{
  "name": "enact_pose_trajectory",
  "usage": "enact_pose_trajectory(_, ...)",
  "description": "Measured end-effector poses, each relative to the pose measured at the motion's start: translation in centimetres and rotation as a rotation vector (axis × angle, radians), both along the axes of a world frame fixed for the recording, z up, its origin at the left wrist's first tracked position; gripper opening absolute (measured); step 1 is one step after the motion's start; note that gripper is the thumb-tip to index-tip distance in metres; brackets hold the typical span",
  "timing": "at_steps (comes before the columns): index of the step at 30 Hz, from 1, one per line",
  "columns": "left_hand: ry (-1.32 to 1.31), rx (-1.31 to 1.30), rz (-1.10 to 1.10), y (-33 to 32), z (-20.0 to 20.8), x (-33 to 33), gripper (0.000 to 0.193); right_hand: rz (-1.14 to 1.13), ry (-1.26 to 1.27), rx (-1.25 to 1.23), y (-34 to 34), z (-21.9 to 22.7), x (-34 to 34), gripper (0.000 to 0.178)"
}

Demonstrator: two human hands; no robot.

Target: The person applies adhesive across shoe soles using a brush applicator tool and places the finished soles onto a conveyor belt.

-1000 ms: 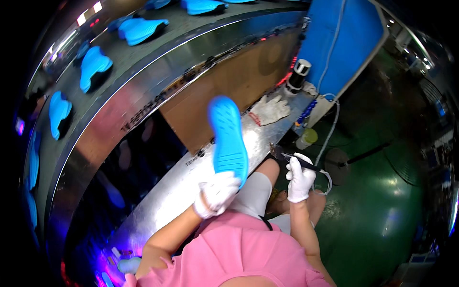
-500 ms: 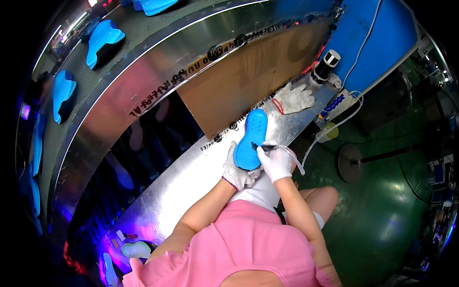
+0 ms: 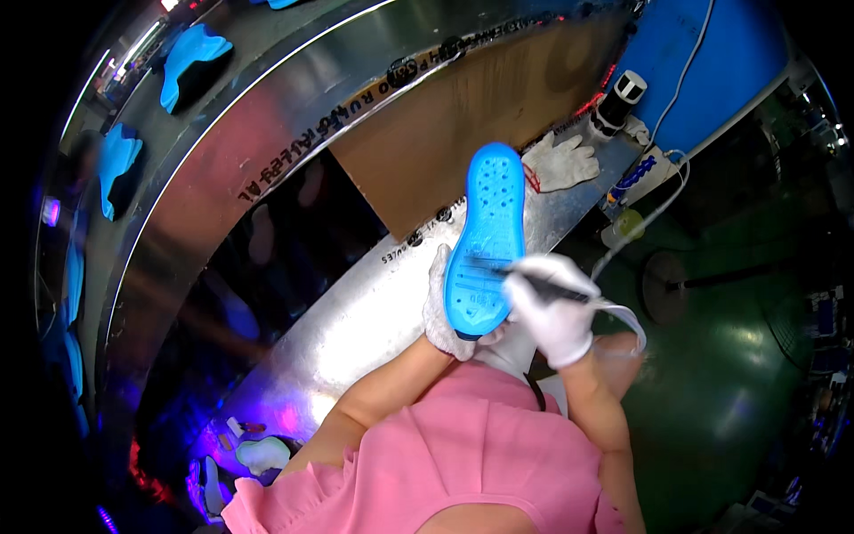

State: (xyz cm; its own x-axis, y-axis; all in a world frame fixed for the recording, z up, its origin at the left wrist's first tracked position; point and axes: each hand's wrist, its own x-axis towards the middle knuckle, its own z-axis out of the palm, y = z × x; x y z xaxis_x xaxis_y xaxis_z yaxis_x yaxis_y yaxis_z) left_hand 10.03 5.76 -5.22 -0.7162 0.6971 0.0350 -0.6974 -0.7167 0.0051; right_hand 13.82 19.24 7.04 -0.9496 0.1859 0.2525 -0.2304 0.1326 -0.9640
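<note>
A bright blue shoe sole (image 3: 495,233) stands tilted up over the bench, its underside with holes and ridges toward me. My left hand (image 3: 439,307), in a knitted white glove, is closed around the sole's lower left edge. My right hand (image 3: 558,307), in a white glove, grips a slim black pen-like tool (image 3: 559,290) with a pale cord or tube behind it. The tool's tip lies over the ridged lower part of the sole; motion blur hides whether it touches.
On the metal bench (image 3: 356,334) lie a spare white glove (image 3: 562,164) and a black canister with a white cap (image 3: 620,100). Cardboard (image 3: 427,151) lines the bench's back. Behind, a curved conveyor (image 3: 222,98) carries several blue pieces (image 3: 191,64). A fan stand (image 3: 665,283) is at right.
The sole has come up closer and shows its underside more squarely. My right hand has shifted right, and the tool is blurred by motion. My left hand keeps its hold.
</note>
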Motion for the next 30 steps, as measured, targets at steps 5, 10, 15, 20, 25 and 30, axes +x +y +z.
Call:
enact_pose_trajectory(5, 0.081, -0.016, 0.061, 0.6, 4.2, 0.1, 0.095, 0.183, 0.599, 0.839, 0.1, 0.7, 1.1, 0.026)
enact_pose_trajectory(10, 0.053, -0.089, 0.013, -0.6, 4.9, -1.1, 0.084, -0.059, 0.142, 0.281, 0.5, -0.2, 0.5, 0.024)
enact_pose_trajectory(15, 0.087, -0.117, 0.041, -0.8, 5.8, -2.0, 0.093, 0.186, 0.327, 0.419, -1.6, 1.2, 2.9, 0.023)
enact_pose_trajectory(20, 0.208, -0.103, -0.081, -2.3, 5.6, -4.5, 0.090, 0.129, 0.533, 0.662, 0.7, 1.2, 1.2, 0.031)
enact_pose_trajectory(25, 0.294, -0.127, -0.306, -3.6, 7.7, -6.2, 0.064, 0.369, 0.162, 0.494, 0.2, 1.1, 2.1, 0.027)
enact_pose_trajectory(30, 0.955, -0.527, 0.030, -4.6, 7.2, -9.1, 0.051, 0.470, 0.239, 0.945, 0.1, 3.0, 2.8, 0.016)
